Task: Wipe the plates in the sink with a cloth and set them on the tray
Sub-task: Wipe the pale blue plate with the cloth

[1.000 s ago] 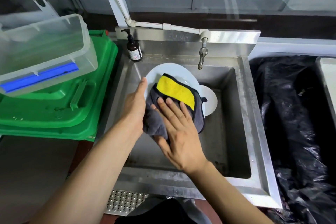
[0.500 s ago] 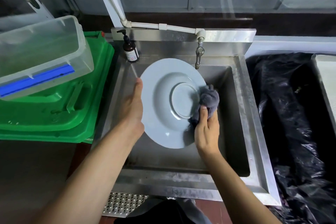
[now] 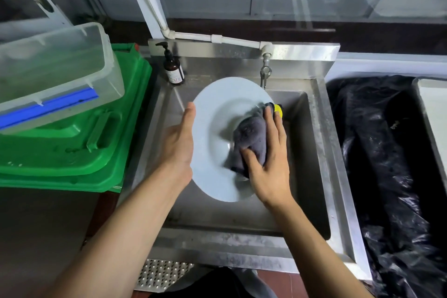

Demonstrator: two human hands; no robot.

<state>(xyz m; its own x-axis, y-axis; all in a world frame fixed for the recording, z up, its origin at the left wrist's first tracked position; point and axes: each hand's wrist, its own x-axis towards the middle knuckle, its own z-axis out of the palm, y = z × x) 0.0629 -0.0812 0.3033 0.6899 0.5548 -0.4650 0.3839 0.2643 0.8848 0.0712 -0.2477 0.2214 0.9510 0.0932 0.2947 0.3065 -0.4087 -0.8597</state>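
Note:
A pale wide-rimmed plate (image 3: 212, 128) is held tilted above the steel sink (image 3: 217, 247). My left hand (image 3: 180, 143) grips its left rim, with the thumb along the edge and the fingers hidden behind. A bunched grey cloth with a yellow patch (image 3: 249, 138) lies on the plate's right half. My right hand (image 3: 271, 155) holds the cloth against the plate, fingers over it and thumb curled under its near end. Stacked green plastic trays (image 3: 72, 159) sit left of the sink. Any other plate in the sink is hidden behind this one.
A clear plastic box with a blue strip (image 3: 55, 75) rests on the green stack. A brown pump bottle (image 3: 173, 69) stands at the sink's back left corner, with the tap (image 3: 265, 72) behind the plate. A bin lined with a black bag (image 3: 387, 176) is on the right.
The cloth, first spread flat over the plate, was bunched at the right rim half a second ago. My right hand has since slid it onto the middle. My left hand kept its hold.

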